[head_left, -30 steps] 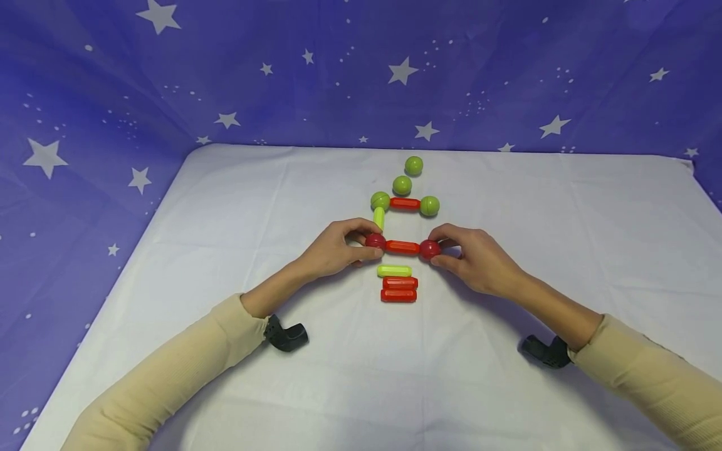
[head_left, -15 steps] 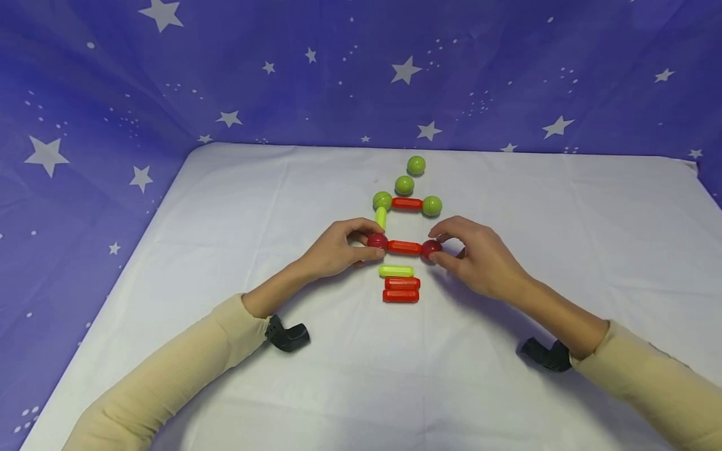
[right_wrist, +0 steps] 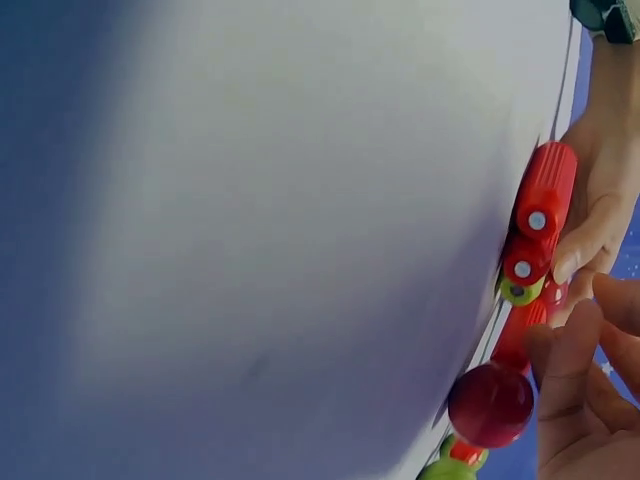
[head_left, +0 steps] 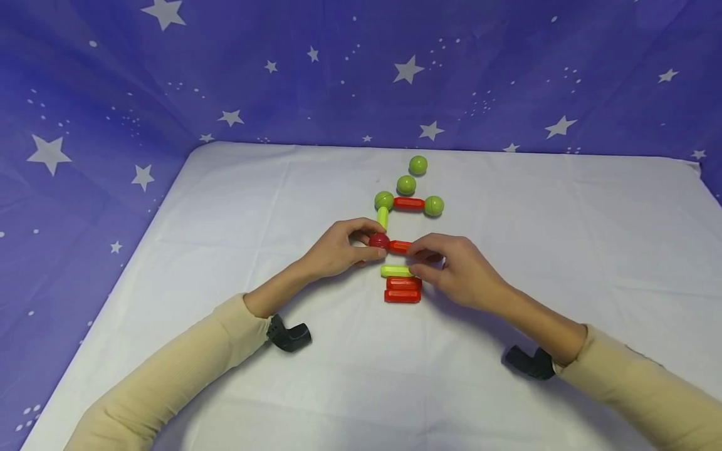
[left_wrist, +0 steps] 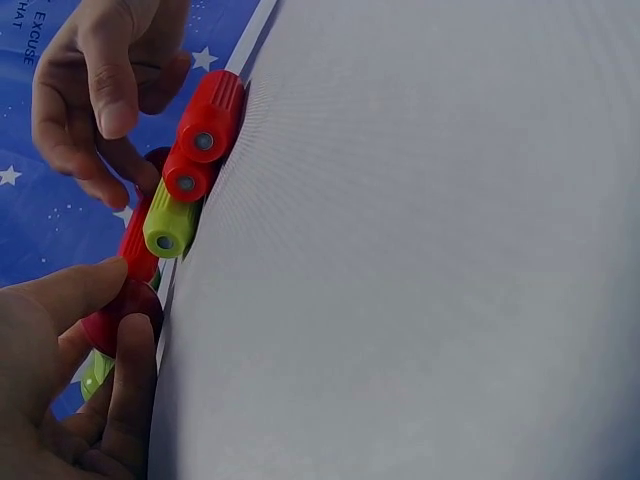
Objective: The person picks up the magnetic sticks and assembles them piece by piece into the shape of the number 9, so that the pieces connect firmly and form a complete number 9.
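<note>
Rods and balls on a white surface (head_left: 237, 200), L to R. L sleeve (head_left: 169, 360) w/ black wrist mount (head_left: 289, 335); L hand (head_left: 338, 250) nearly closed, thumb & fingers pinching red ball (head_left: 379, 241). Behind it, yellow-green rod (head_left: 382, 217) runs back to a seamed green ball (head_left: 384, 200). From the pinched ball, red rod (head_left: 400, 247) extends R to second red ball (right_wrist: 490, 405) — hidden in head view, visible from R wrist. In front, side by side: loose yellow-green rod (head_left: 397, 271) & two loose red rods (head_left: 403, 290). Farther back, two loose green balls (head_left: 406, 184); below them, rear red rod (head_left: 408, 203) joins seamed ball to R green ball (head_left: 434, 205). R hand (head_left: 465, 275) half open, thumb apart from fingers, gripping nothing — over R ends of front rods; contact can't be told. Far R: R sleeve (head_left: 637, 382).
</note>
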{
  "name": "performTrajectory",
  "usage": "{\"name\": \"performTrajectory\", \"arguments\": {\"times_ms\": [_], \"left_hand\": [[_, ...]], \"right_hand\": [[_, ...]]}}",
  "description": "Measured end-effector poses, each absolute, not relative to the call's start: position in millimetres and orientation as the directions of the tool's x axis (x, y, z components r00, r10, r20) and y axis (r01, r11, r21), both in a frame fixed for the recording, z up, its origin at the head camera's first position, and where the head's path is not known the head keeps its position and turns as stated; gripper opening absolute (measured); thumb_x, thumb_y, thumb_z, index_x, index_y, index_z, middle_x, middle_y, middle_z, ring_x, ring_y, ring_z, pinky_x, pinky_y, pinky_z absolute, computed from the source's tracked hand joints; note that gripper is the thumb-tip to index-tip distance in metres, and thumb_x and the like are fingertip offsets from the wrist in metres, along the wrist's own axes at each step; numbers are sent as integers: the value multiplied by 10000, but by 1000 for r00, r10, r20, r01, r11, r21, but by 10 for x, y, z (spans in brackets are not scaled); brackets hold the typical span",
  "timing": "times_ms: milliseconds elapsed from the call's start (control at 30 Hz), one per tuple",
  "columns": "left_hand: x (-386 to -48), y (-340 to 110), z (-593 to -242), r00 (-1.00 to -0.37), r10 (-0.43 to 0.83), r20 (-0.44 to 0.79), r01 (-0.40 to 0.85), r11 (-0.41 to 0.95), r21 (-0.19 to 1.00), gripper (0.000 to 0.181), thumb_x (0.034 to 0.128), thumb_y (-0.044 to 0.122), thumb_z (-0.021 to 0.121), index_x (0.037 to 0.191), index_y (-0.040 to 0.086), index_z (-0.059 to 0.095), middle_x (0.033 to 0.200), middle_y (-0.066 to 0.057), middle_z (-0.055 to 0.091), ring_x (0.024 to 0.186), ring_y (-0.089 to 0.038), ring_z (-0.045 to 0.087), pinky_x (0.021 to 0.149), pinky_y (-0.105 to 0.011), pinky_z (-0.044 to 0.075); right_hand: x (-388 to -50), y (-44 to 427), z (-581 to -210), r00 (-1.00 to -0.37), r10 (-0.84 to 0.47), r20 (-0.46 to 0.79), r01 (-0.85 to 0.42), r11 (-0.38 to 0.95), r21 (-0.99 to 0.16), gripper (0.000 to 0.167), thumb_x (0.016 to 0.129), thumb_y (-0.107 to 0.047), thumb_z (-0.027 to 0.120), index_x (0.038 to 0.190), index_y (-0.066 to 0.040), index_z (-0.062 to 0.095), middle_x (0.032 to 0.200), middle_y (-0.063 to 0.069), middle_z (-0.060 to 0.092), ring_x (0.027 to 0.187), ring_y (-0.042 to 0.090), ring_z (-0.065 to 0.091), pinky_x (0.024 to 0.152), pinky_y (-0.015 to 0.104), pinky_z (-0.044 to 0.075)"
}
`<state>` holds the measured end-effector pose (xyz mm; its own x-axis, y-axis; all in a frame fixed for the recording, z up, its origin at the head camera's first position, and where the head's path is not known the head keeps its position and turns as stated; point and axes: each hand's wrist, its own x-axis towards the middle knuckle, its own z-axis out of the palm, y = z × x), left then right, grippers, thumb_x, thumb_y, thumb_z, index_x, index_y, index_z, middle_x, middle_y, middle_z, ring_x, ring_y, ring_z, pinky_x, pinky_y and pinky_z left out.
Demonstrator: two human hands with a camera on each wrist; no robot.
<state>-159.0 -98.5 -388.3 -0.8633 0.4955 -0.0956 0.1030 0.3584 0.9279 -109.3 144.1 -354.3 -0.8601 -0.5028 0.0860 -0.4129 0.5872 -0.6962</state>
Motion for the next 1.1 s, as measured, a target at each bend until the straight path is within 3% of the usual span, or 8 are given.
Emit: {"name": "performTrajectory", "arguments": {"times_ms": [400, 767, 1100], "left_hand": [[-1599, -979, -3890, -862, 498, -91, 113, 364, 925, 374, 869, 175, 768, 1210, 93, 639, 1024, -70, 626, 891, -215, 579, 657, -334, 572], [-1593, -986, -3898, -862, 499, -82, 125, 367, 922, 367, 868, 177, 767, 1203, 96, 641, 1008, -69, 629, 873, -212, 581, 650, -333, 567], [-1597, -982, -3893, -865, 495, -87, 121, 373, 920, 368, 868, 173, 768, 1204, 90, 641, 1017, -69, 626, 880, -212, 578, 654, -333, 569]], "right_hand": [[-1105, 1369, -3566, -845, -534, 27, -405, 606, -685, 254, 878, -6, 714, 1128, -53, 713, 1054, 20, 709, 1001, 202, 639, 941, 459, 510], [-1119, 1320, -3581, -839, -544, 12, -426, 645, -635, 258, 857, 30, 715, 1098, -61, 727, 1024, 14, 709, 943, 205, 628, 916, 450, 513], [-1120, 1328, -3597, -842, -539, 24, -432, 648, -627, 318, 849, 28, 729, 1158, -44, 703, 1042, 29, 712, 962, 214, 640, 923, 457, 512]]}}
